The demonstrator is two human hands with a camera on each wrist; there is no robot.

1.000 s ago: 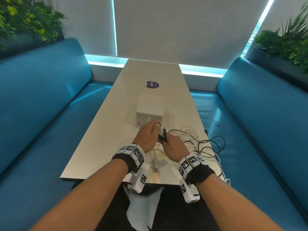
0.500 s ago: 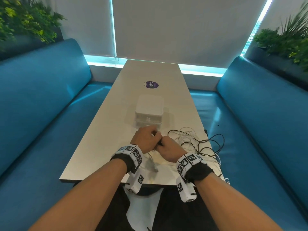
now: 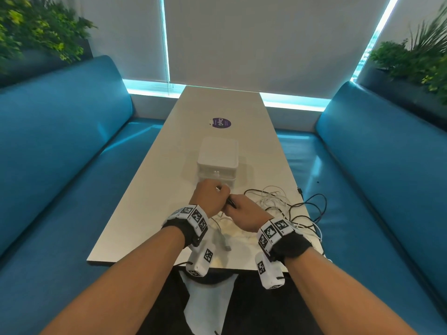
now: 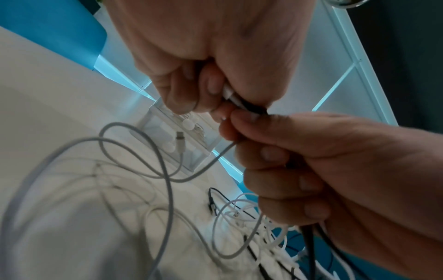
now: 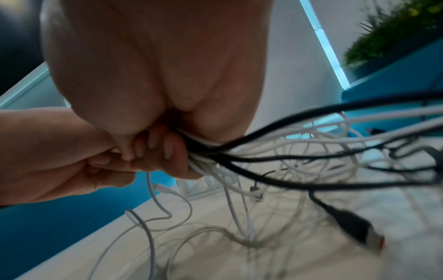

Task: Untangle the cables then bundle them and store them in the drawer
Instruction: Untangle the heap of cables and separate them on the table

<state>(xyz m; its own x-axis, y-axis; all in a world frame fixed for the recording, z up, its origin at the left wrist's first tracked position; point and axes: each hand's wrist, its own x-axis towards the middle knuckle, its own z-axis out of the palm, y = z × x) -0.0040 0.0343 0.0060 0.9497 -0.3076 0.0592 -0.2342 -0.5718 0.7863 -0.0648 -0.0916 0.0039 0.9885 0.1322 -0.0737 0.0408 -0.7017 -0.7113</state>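
Note:
A tangle of white and black cables (image 3: 287,206) lies on the near right part of the table (image 3: 150,189). My right hand (image 3: 244,211) grips a bunch of these cables (image 5: 239,157), which fan out to the right. My left hand (image 3: 212,194) pinches a white connector end (image 4: 230,94) right against my right hand (image 4: 299,161). A grey cable (image 4: 134,149) loops down from the two hands onto the table. The small white drawer box (image 3: 217,163) stands just beyond the hands, its drawers closed.
A black USB plug (image 5: 352,229) lies on the table near my right wrist. Some cables hang over the table's right edge onto the blue bench (image 3: 362,189). A purple sticker (image 3: 221,122) marks the far tabletop. Blue benches flank the table.
Both hands drew slightly toward me and closed together, away from the drawer box front. The black cable end seen upright between them a second ago is now tucked between the fists.

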